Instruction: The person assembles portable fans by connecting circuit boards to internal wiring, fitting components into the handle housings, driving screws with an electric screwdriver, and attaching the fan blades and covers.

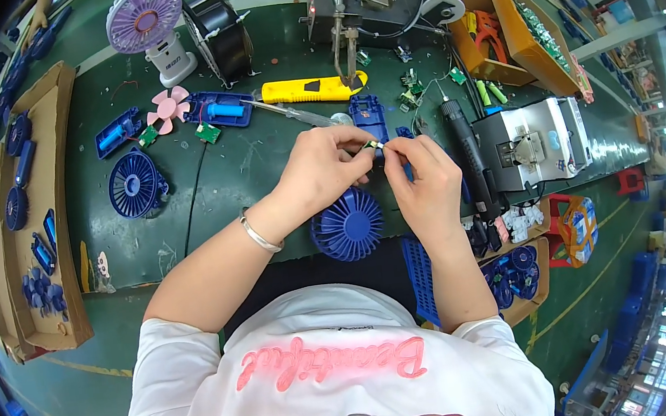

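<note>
My left hand (326,165), with a silver bangle on its wrist, is closed in a pinch on a small green-and-white electronic part (375,144), too small to make out fully. Fingertips of my right hand (427,176) meet it from the other side, also pinched on the part. Just beneath my hands, a round blue fan head (348,226) lies at the bench's near edge. Beyond the fingertips is a blue plastic housing (369,114); another blue piece is partly hidden behind my right hand.
Past my hands lie a screwdriver (297,114) and a yellow utility knife (310,89). A black electric screwdriver (467,146) and a white machine (521,147) stand right. At the back are a soldering stand (358,9) and an assembled fan (146,23); cardboard trays (61,158) are left.
</note>
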`<state>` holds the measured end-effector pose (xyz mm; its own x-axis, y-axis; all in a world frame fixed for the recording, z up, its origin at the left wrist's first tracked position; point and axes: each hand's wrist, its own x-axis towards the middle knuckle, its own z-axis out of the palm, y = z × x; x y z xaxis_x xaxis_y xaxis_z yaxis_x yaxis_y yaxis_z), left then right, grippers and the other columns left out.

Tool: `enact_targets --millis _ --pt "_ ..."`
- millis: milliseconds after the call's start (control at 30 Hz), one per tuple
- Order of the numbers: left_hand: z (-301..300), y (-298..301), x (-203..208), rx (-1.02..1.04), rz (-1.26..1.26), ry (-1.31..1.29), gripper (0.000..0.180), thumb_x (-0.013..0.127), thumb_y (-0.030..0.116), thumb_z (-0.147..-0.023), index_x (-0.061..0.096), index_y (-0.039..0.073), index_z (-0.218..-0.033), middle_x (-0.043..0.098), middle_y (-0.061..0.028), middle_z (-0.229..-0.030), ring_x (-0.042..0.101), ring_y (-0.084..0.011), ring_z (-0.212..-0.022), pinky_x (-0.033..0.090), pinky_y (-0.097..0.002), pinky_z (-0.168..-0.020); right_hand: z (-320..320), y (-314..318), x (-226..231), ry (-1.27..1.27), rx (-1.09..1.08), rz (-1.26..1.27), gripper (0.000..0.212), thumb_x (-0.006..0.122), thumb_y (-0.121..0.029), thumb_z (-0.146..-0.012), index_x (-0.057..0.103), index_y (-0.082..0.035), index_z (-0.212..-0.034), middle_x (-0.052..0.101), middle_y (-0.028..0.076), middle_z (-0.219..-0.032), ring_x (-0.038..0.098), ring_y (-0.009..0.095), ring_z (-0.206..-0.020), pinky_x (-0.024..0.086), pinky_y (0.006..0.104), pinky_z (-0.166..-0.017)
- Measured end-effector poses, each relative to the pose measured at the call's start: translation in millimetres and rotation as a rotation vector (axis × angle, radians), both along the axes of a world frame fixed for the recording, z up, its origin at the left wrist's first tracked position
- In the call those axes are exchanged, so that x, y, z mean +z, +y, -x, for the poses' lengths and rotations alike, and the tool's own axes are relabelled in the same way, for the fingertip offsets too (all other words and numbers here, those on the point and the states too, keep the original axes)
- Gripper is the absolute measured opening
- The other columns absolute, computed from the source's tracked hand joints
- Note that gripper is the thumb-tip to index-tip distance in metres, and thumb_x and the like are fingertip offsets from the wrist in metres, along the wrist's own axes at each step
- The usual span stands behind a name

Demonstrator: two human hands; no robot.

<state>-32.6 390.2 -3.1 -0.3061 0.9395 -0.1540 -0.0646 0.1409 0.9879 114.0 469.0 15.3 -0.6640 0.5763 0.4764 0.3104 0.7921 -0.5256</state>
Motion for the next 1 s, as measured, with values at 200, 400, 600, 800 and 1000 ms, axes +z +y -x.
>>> enact_targets --millis 200,400,600,800,1000 --pt "-2 -3 -6 0.055 -0.011 0.086 0.025 0.064 0.011 -0.082 0.068 -0.005 -0.101 0.067 -0.0112 -0.067 0.065 -0.0128 -0.060 0.051 -0.0257 -0.058 3 -4 0 -0.022 -0.004 -0.032 0.008 0.068 -0.001 -0.078 0.063 -0.004 -0.084 0.058 0.009 -0.072 0.059 0.027 -0.059 0.047 0.0354 -0.052" --pt "0 -4 6 -0.008 -0.041 0.452 0.020 0.062 0.007 -0.084 0.070 -0.005 -0.099 0.067 -0.0089 -0.067 0.064 -0.0086 -0.062 0.052 -0.0234 -0.060 4 -6 0 -0.058 0.023 -0.021 0.008 0.066 0.000 -0.078 0.060 -0.002 -0.081 0.057 0.012 -0.072 0.059 0.030 -0.059 0.047 0.0381 -0.053" --pt "0 -6 1 -0.075 -0.008 0.218 0.021 0.059 0.007 -0.086 0.069 -0.006 -0.099 0.069 -0.0096 -0.073 0.067 -0.0109 -0.066 0.054 -0.0236 -0.062 5 -9 -4 -0.075 0.050 -0.050 0.008 0.065 0.002 -0.078 0.058 -0.001 -0.082 0.057 0.013 -0.071 0.059 0.031 -0.061 0.048 0.0399 -0.053" --pt "5 -3 4 -0.145 0.011 -0.395 0.029 0.063 0.011 -0.089 0.063 -0.007 -0.111 0.067 -0.0106 -0.093 0.065 -0.0131 -0.080 0.055 -0.0262 -0.076 -6 -3 -3 0.027 0.005 0.087 0.010 0.064 0.002 -0.082 0.060 0.001 -0.091 0.057 0.012 -0.073 0.057 0.024 -0.059 0.046 0.0319 -0.051" --pt "2 -1 -6 -0.170 -0.195 -0.451 0.056 0.069 -0.003 -0.080 0.048 0.003 -0.131 0.055 -0.0028 -0.098 0.060 -0.0102 -0.090 0.052 -0.0238 -0.081 -28 -3 -5 0.224 0.119 0.776 0.038 0.072 -0.002 -0.079 0.057 -0.004 -0.114 0.057 -0.002 -0.077 0.045 0.002 -0.056 0.036 0.0176 -0.052"
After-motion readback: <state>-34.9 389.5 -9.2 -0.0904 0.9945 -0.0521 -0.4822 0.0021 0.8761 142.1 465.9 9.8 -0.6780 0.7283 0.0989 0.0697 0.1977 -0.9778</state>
